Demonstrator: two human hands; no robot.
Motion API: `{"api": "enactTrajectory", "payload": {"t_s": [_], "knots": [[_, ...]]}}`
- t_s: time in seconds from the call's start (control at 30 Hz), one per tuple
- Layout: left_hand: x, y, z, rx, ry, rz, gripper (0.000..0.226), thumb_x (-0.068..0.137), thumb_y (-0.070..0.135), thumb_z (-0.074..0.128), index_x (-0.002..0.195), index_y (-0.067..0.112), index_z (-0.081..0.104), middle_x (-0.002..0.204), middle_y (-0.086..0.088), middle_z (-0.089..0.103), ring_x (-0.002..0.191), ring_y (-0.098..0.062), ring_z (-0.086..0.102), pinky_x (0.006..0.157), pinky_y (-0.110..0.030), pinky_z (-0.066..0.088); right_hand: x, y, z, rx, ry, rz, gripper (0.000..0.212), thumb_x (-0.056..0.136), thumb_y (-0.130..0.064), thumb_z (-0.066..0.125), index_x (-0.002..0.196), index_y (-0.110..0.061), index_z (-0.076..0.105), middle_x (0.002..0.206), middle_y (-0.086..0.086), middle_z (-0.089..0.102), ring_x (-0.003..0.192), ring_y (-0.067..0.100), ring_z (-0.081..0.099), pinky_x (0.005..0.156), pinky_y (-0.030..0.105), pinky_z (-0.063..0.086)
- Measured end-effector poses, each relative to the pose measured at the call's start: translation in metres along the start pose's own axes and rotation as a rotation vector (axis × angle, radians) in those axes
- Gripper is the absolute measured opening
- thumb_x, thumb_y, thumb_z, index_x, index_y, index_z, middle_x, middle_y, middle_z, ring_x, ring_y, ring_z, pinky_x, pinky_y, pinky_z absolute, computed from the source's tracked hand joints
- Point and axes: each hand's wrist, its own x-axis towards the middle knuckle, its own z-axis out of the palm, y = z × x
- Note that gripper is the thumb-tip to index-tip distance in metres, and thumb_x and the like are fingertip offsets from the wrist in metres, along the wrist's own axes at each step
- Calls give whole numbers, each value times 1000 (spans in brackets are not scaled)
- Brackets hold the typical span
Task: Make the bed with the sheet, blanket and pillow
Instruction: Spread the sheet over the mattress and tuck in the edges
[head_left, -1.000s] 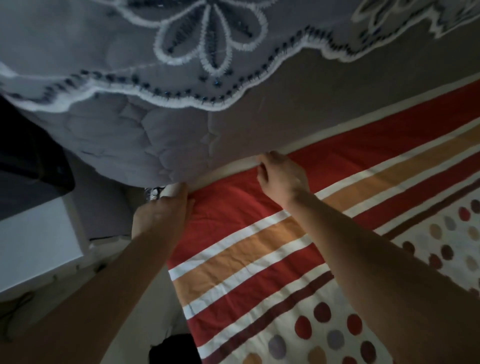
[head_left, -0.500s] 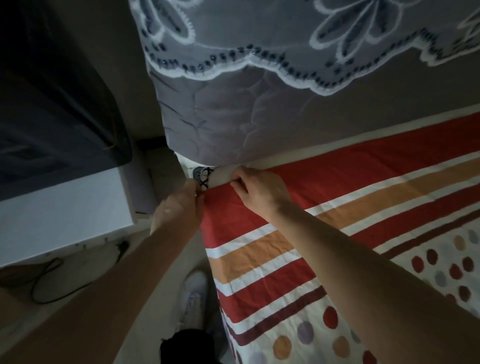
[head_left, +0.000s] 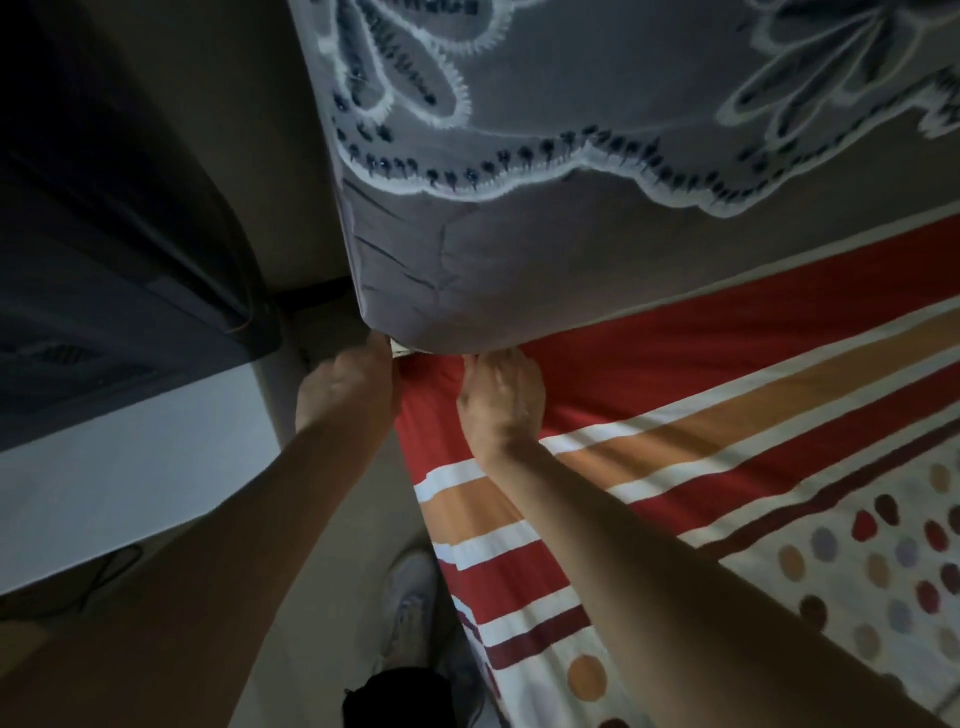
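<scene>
A sheet (head_left: 675, 384) with red, orange and white stripes and coloured dots covers the bed at the right. A grey quilted blanket (head_left: 519, 249) with white flower embroidery lies across the far part, its corner hanging over the sheet's corner. My left hand (head_left: 345, 384) is at the bed's left edge, fingers curled down around the sheet corner under the blanket. My right hand (head_left: 501, 397) presses on top of the red stripe beside it, fingertips pinching the sheet's edge. No pillow is in view.
A white cabinet (head_left: 130, 467) with a dark cloth-covered object (head_left: 104, 249) on top stands close at the left, leaving a narrow floor gap. My shoe (head_left: 410, 603) stands in that gap by the bed's side. A cable (head_left: 93, 582) lies on the floor.
The view has swung left along the bed edge. Both hands have moved together toward the sheet's corner, and the blanket's corner now covers the spot where they meet.
</scene>
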Motion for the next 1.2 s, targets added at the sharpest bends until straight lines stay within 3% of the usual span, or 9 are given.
{"api": "enactTrajectory", "payload": {"t_s": [0.1,0.2,0.27,0.4,0.53,0.7,0.87,1.2], "knots": [[2,4,7,-32,-48,-35,14,100,26,42,109,17,50,100,-15,65,91,-39,63,78,-44,54,-2,8,6,10,31,-24,31,66,-1,88,66,-12,60,56,7,59,50,27,60,48,30,47],[-7,12,11,-44,-71,-59,14,100,28,43,103,16,48,97,-14,64,90,-38,63,77,-44,54,-7,22,4,89,-15,-50,16,91,-19,68,81,-10,62,66,8,64,59,29,64,56,36,50],[-16,17,10,-94,-28,-60,18,102,36,39,102,18,43,87,-9,62,81,-36,63,72,-43,53,-11,32,-3,125,-73,-64,15,96,-25,58,93,-12,62,78,6,67,68,28,66,60,39,52],[-40,38,12,-85,10,101,19,101,43,38,99,24,36,73,0,54,67,-33,63,64,-40,53,-15,57,-25,116,-83,-36,15,96,-22,52,109,-17,59,93,0,67,81,23,65,67,43,54],[-54,80,16,-29,-15,274,14,99,38,46,95,25,45,76,3,56,69,-32,66,61,-41,56,-18,94,-53,56,-74,67,26,90,-18,57,115,-20,59,98,0,64,88,21,61,76,39,53],[-56,141,21,31,-22,450,13,98,34,42,99,23,48,77,2,61,70,-27,67,58,-37,54,-21,148,-87,-2,-83,189,34,86,-16,62,120,-20,58,106,0,62,98,21,59,84,37,53],[-49,204,26,66,-8,535,10,99,34,45,98,26,51,77,7,58,67,-18,61,58,-27,39,-21,205,-125,-58,-55,312,29,91,-17,61,119,-20,60,106,-1,61,98,17,60,80,34,56],[-34,314,38,26,-30,645,16,101,33,47,109,25,58,81,9,63,65,-10,55,61,-26,39,0,311,-183,-92,-45,525,18,100,-23,53,116,-22,61,107,-4,60,94,15,59,64,29,41]]}}
